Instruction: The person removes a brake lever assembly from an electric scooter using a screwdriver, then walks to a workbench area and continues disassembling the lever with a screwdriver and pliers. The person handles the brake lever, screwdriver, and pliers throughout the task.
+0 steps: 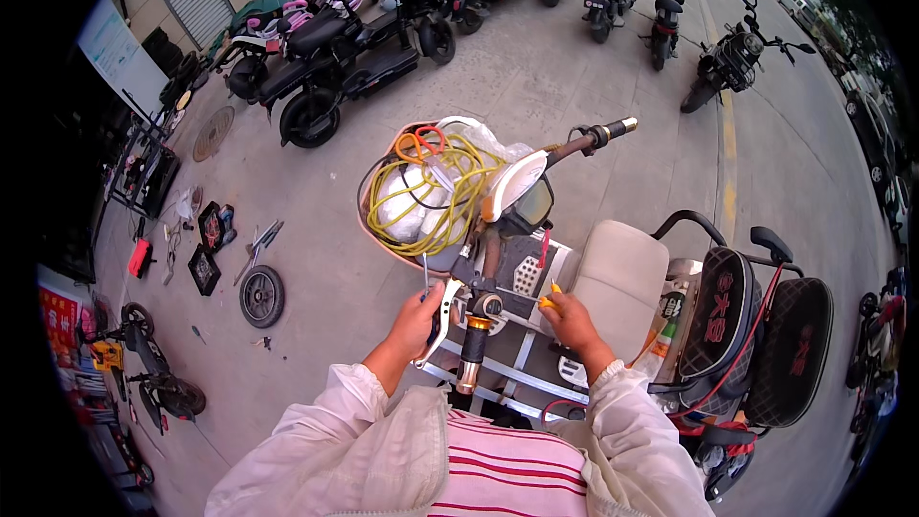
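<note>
Beside the silver brake lever [442,321] of a three-wheeled electric scooter, my left hand [412,330] is closed on a slim tool with a thin metal shaft [426,271], which looks like a screwdriver. My right hand [572,324] is closed around a small yellow-handled tool [549,299], its kind partly hidden by the fingers, between the handlebar and the beige seat [620,273]. The black grip with a gold collar [473,349] points toward me, untouched. In the front basket [369,220] lie coiled yellow cable [407,247], orange-red scissors [421,142] and plastic-wrapped white items.
Black padded backrests [713,325] stand behind the seat. A loose wheel [261,296], hand tools [257,247] and small parts lie on the pavement at left. Parked scooters [354,48] line the far side; a motorbike [735,59] stands at far right.
</note>
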### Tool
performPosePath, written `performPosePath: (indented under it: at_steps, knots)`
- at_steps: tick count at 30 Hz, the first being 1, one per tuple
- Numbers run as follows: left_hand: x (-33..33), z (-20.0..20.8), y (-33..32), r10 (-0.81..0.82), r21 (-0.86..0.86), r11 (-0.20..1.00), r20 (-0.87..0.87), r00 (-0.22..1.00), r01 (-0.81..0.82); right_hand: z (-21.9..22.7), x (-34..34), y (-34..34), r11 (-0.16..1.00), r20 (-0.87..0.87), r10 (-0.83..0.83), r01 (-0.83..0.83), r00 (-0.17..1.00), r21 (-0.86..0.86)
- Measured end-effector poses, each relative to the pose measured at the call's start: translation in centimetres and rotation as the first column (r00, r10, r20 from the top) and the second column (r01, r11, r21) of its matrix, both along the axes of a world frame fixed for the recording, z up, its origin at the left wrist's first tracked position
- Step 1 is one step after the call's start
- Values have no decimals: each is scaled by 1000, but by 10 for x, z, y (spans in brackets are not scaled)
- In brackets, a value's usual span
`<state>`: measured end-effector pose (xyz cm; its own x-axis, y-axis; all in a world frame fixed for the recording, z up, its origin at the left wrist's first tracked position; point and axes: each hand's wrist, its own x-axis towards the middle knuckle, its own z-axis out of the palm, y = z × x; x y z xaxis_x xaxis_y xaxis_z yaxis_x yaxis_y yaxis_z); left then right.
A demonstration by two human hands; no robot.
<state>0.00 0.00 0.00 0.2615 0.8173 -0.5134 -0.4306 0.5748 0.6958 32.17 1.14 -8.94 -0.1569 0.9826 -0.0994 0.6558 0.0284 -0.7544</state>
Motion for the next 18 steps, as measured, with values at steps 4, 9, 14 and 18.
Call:
performPosePath:
  at_steps: [4, 9, 14, 18]
  knots:
    - [14, 6, 4, 81, 176, 983, -154, 985, -54, 11, -16, 7, 998, 188, -45, 53, 981, -39]
    - [21, 18, 9, 86, 261, 965, -284, 955, -9, 40, -36, 7, 990, 471, -107, 137, 875, -30]
    - [23, 18, 11, 96, 183, 982, -272, 958, -46, 40, -32, 9, 996, 574, -40, -11, 818, 84]
    - [24, 24, 15, 95, 95, 993, -254, 963, -73, 21, -22, 8, 999, 508, -39, 50, 861, -9]
